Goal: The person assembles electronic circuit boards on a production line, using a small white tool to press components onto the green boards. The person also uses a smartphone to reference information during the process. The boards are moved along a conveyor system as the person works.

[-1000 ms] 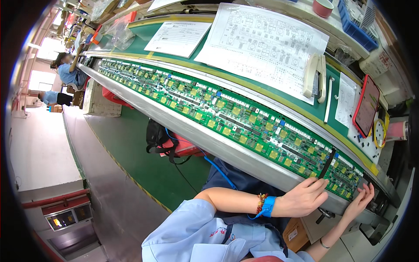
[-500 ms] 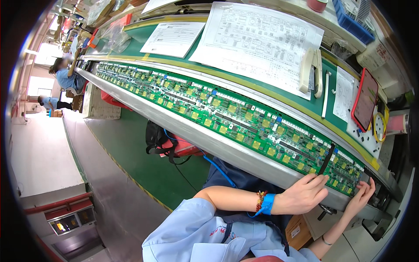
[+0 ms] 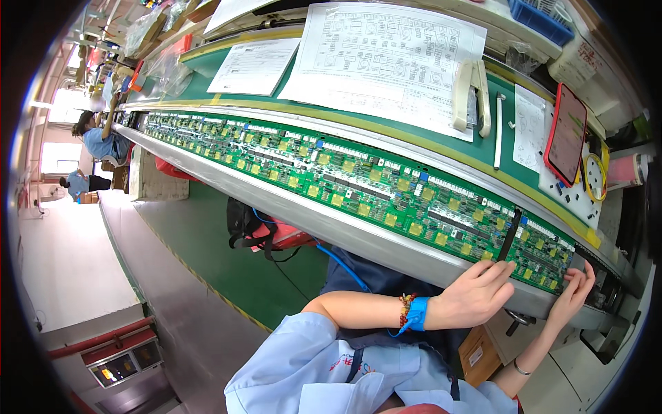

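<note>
A long row of green circuit boards [image 3: 358, 181] lies along a metal rail in front of me, with yellow and black parts all over it. Across the row, near its right end, a narrow black strip [image 3: 510, 234] lies slantwise. My left hand [image 3: 469, 297] has its fingers bent together at the strip's near end, over the rail's near edge; the thumb side is partly hidden. At the right end of the row is my right hand [image 3: 574, 293], its fingers apart and slightly bent, fingertips touching the last board's end. A blue wrist strap [image 3: 418, 314] circles my left wrist.
Beyond the rail, printed sheets [image 3: 386, 62], a cream stapler-like tool [image 3: 472, 96], a white stick [image 3: 499, 131] and a red-framed phone [image 3: 567, 134] lie on the green bench. A black bag [image 3: 245, 224] stands below the rail. Two people sit far left.
The view has shifted slightly, so the bench and boards appear a little further left and higher. Both hands stay at the row's right end, with little change in their grip.
</note>
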The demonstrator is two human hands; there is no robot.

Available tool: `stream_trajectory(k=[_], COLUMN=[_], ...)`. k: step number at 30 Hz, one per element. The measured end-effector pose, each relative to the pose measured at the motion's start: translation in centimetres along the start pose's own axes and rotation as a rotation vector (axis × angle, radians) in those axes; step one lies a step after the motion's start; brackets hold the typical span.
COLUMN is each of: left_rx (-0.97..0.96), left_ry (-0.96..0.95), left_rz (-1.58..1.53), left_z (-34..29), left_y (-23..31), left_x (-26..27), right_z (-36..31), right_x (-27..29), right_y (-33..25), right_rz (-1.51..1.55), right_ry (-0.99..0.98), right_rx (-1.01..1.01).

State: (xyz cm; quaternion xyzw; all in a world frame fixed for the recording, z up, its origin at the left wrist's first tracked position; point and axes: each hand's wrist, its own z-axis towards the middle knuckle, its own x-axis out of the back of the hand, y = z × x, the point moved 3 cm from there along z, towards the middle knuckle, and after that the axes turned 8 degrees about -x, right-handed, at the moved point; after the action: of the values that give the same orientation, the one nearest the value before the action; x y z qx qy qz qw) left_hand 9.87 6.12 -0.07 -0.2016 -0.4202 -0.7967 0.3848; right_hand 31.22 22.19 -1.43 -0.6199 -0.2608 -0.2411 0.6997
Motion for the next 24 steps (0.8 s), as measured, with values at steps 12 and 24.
stream_trajectory(k=[12,24], left_rx=[0.001,0.010], left_ry=[0.021,0.035], left_rz=[0.046,0.050], left_z=[0.23,0.25], left_y=[0.07,0.12], left_x=[0.15,-0.06], right_z=[-0.06,-0.18], right_x=[-0.10,-0.12], right_y=[0.02,-0.26], right_rz=[0.049,0.027], right_ry=[0.031,0.038], right_rx=[0.033,0.048])
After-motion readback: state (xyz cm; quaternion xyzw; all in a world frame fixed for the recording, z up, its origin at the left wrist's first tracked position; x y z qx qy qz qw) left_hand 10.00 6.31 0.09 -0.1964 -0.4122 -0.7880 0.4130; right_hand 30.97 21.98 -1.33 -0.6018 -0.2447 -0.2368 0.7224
